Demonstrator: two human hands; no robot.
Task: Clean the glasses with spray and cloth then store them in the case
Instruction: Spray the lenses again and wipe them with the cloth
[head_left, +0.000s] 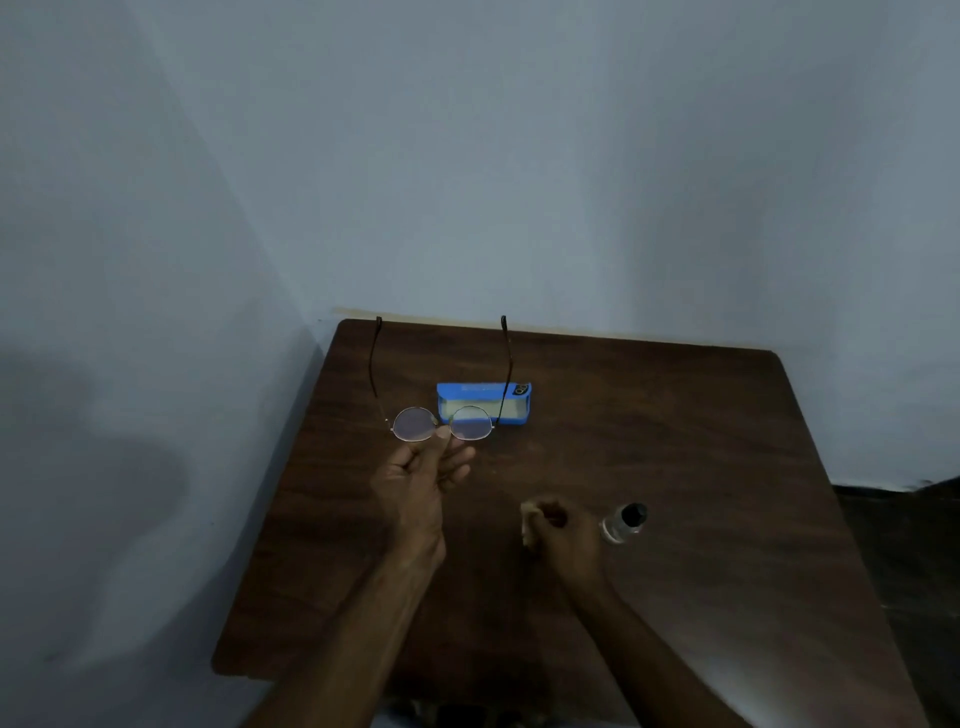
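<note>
My left hand (422, 475) pinches the bridge of thin round-lensed glasses (414, 423), held above the table with both temple arms unfolded and pointing away from me. My right hand (558, 531) is closed around a small pale cloth (530, 525), low over the table. A small clear spray bottle (622, 524) with a black cap stands just right of that hand, apart from it. The blue glasses case (483, 391) lies open beyond the glasses, its pale lining showing.
The dark wooden table (675, 441) fills the view; its left edge and far edge meet a pale wall. Dark floor shows past the right edge.
</note>
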